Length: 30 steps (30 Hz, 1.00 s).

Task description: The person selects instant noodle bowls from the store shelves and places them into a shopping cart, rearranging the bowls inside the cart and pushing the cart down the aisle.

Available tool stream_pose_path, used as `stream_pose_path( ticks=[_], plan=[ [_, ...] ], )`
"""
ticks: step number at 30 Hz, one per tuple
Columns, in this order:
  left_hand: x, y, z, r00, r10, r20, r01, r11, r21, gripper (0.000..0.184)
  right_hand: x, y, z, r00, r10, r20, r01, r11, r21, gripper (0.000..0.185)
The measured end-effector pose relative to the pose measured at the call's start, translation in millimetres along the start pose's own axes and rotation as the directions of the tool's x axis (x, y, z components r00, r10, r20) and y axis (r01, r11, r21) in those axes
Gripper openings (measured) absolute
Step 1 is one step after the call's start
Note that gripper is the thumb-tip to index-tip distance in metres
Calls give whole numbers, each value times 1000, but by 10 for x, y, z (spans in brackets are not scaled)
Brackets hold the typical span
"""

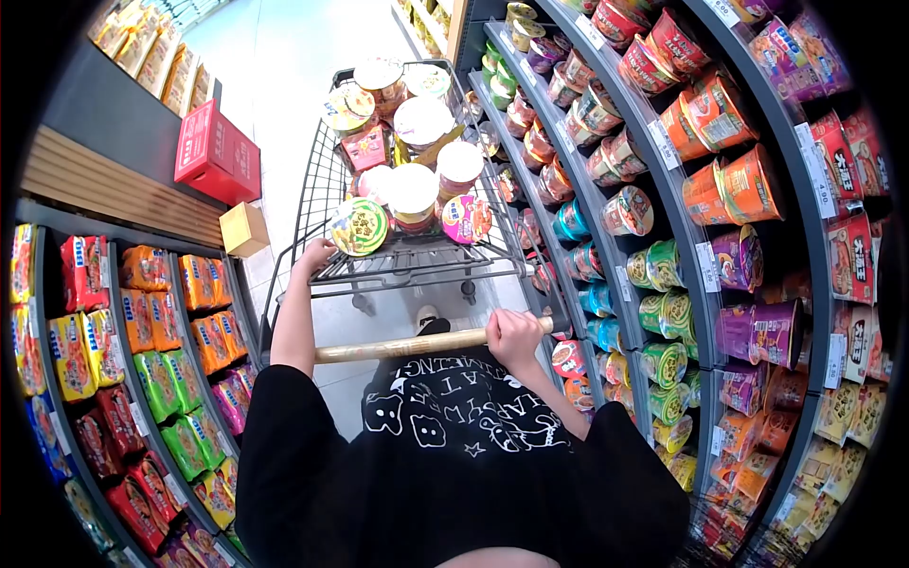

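A black wire shopping cart (407, 268) stands in front of me, with several instant noodle cups and tubs in its far part. My right hand (514, 336) is wrapped round the right end of the cart's wooden handle (417, 346). Farther forward, my left hand (318, 256) is at the left rim of the basket, its fingers bent at the wire. Nearest to it in the cart lies a green and yellow noodle cup (360, 226). Beside the white-lidded cup (414, 189) sits a pink cup (466, 219) at the right.
Shelves of noodle cups (748, 194) rise close on the right. Low shelves with bagged noodles (170, 383) line the left. A red box (217, 151) and a small cardboard box (244, 230) are beyond them. Pale floor (294, 47) runs ahead.
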State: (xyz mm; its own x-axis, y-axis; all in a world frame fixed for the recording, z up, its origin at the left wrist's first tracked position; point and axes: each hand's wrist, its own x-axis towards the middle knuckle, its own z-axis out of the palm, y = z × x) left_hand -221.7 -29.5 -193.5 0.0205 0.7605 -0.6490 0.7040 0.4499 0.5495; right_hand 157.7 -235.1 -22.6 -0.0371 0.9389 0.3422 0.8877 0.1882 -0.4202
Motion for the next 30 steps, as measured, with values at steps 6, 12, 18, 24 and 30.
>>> stream_pose_path(
  ticks=[6, 12, 18, 24, 30],
  plan=[
    [76, -169, -13, 998, 19, -52, -21, 999, -35, 25, 43, 67, 34, 991, -103, -85, 104, 994, 14, 15],
    [-15, -111, 25, 997, 29, -70, -32, 998, -46, 25, 195, 230, 50, 982, -156, -107, 158, 987, 9, 14],
    [-118, 100, 157, 989, 66, -132, -68, 998, -10, 31, 604, 635, 114, 959, -238, -153, 249, 967, 55, 8],
    [237, 199, 535, 878, -175, -445, 212, 977, 34, 36, 1462, 1161, 94, 913, -321, -253, 339, 940, 33, 13],
    [968, 497, 1235, 841, -335, -424, 178, 912, -369, 50, 2093, 1331, 346, 890, 213, -404, -190, 977, 96, 52]
  ],
)
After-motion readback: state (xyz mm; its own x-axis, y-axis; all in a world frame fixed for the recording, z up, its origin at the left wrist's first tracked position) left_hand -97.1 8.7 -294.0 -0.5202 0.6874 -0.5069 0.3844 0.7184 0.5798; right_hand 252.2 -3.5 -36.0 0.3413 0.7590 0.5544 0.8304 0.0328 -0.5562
